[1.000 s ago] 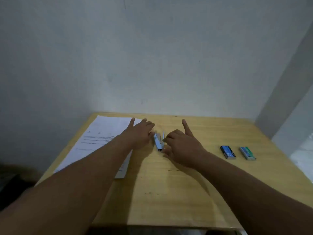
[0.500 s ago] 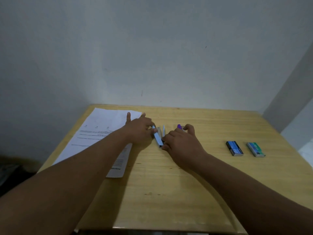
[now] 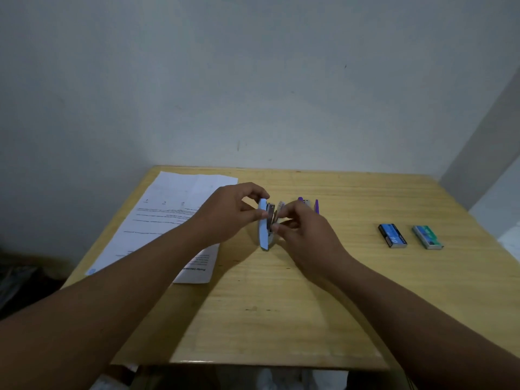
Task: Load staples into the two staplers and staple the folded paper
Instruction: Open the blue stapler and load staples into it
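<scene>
A light blue stapler [image 3: 264, 229] is held between both hands over the middle of the wooden table [image 3: 281, 305], its arms spread apart so the metal staple channel shows. My left hand [image 3: 229, 215] grips its blue top from the left. My right hand [image 3: 302, 235] pinches the other arm from the right. A purple stapler [image 3: 309, 204] lies just behind my right hand, partly hidden. The printed paper [image 3: 168, 218] lies flat at the left, under my left forearm.
Two small staple boxes lie at the right of the table: a dark blue staple box [image 3: 392, 235] and a green staple box [image 3: 427, 237]. A grey wall stands right behind the table. The table's front edge is near my elbows.
Both hands have closed on the blue stapler and lifted it off the table, spreading it apart. The purple stapler has come into view behind my right hand.
</scene>
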